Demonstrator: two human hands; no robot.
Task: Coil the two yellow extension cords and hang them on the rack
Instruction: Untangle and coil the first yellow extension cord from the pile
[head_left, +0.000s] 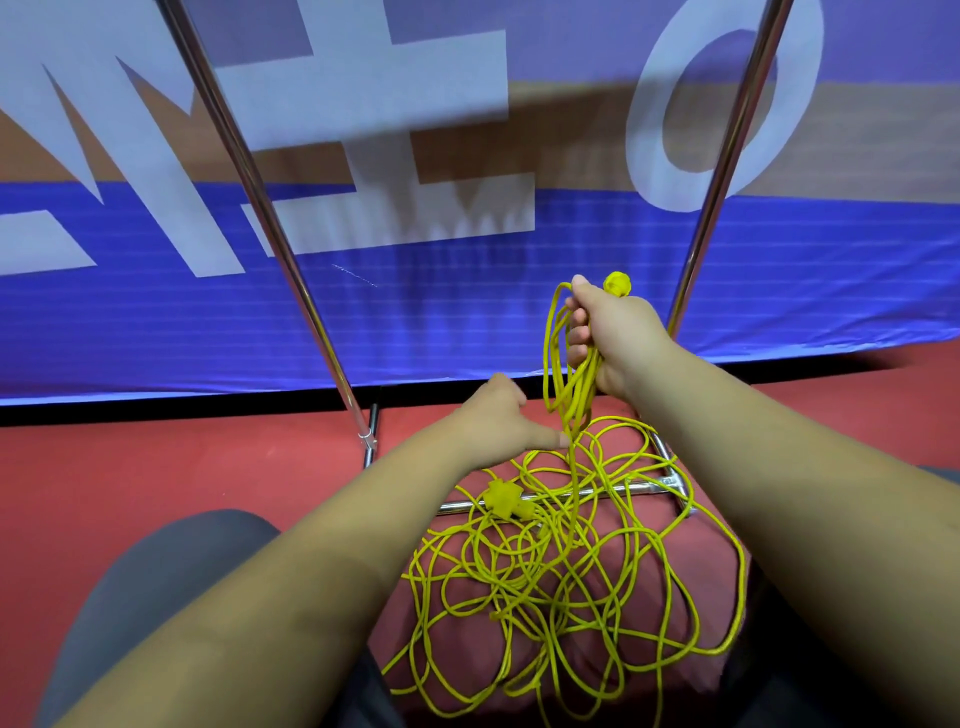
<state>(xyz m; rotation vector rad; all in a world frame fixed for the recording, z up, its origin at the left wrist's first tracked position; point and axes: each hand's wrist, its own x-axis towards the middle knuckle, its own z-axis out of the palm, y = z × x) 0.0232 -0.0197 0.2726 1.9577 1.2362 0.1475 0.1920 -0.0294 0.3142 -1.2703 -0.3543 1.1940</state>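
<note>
Red floor under a blue banner wall.
At twelve o'clock we face a blue banner (467, 322) with huge pale letters (363, 88) and a tan band (571, 135) higher up; a black strip (156, 401) edges its foot, and red floor (156, 467) spreads from nine to three o'clock.

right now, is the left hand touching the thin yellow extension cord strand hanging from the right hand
Touching. The head view shows the left hand with its thumb tip meeting the cord strand below the right hand.

Two hands (493, 415) (618, 338), two rack poles (249, 171) (727, 156), one yellow cord tangle (501, 500).
</note>
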